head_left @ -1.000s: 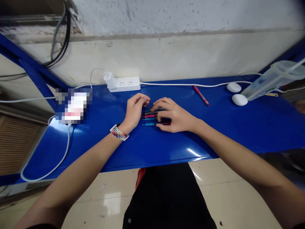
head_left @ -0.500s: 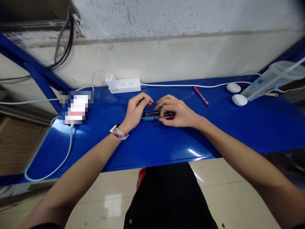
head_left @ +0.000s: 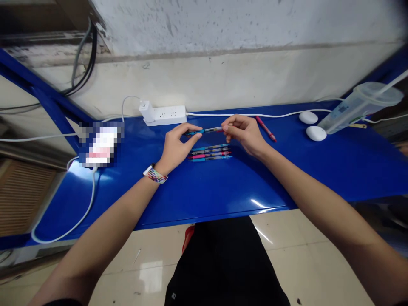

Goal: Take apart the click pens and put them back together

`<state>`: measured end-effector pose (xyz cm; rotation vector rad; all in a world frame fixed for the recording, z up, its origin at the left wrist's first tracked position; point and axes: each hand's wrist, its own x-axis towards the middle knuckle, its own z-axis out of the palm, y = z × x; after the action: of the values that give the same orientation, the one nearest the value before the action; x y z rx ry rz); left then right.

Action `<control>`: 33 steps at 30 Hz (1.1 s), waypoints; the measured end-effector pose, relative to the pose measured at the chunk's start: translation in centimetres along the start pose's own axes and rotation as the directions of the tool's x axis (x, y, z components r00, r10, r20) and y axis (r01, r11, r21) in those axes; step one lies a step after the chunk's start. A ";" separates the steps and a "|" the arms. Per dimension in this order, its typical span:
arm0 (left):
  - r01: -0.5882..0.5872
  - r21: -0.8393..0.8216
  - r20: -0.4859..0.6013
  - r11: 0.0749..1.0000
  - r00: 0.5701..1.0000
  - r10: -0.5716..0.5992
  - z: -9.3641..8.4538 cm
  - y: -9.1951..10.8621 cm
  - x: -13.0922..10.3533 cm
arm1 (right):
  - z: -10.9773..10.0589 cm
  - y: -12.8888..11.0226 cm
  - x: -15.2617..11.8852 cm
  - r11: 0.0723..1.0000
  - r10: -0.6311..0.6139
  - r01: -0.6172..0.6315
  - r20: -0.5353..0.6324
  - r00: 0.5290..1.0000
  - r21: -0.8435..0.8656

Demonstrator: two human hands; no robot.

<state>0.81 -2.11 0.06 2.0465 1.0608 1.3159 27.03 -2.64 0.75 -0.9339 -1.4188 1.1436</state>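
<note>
Left hand (head_left: pixel 180 146) pinches the blue end of a clear-barrelled pen (head_left: pixel 212 130) between thumb and forefinger, while the right hand (head_left: pixel 245 132) grips its reddish end with bunched fingertips, so the pen lies roughly level between them at the centre of the frame. Just below it, four pens (head_left: pixel 211 159) lie side by side in a close row on the blue tabletop (head_left: pixel 204 191); a pink pen (head_left: pixel 266 129) lies apart, right of centre.

Both holds look light and sit near the ends, so an uneven pull or twist could flick the pen loose. Round barrels on a glossy surface may roll, and the left thumb is near enough to the row that a low sweep could knock it askew. A wide swing of the right hand could push the pink pen away.

Little can be read. Printing on the pens is too small to make out; the phone (head_left: pixel 103 144) at left is masked by pixelation. The plastic cup (head_left: pixel 347 111) at upper right bears a blue patch, but its wording is illegible. No brand is readable on the white power strip (head_left: pixel 170 114).
</note>
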 end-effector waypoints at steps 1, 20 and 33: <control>-0.001 -0.013 0.000 1.000 1.000 0.001 0.0 -0.1 0.0 | 0.0 0.1 0.0 0.999 0.015 -0.015 0.000 1.000 0.034; 0.099 -0.155 -0.014 0.983 0.995 -0.102 -0.6 -0.8 0.6 | -0.1 1.0 0.4 0.979 -0.005 0.010 -0.024 1.000 0.201; 0.183 -0.120 -0.026 0.976 0.982 -0.188 -1.2 -2.1 1.1 | -0.3 0.9 0.5 0.976 0.014 -0.005 -0.041 0.999 0.220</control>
<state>-0.74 0.03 -0.41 1.7972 1.1336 1.2934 27.21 -1.86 0.04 -0.8038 -1.2267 1.2522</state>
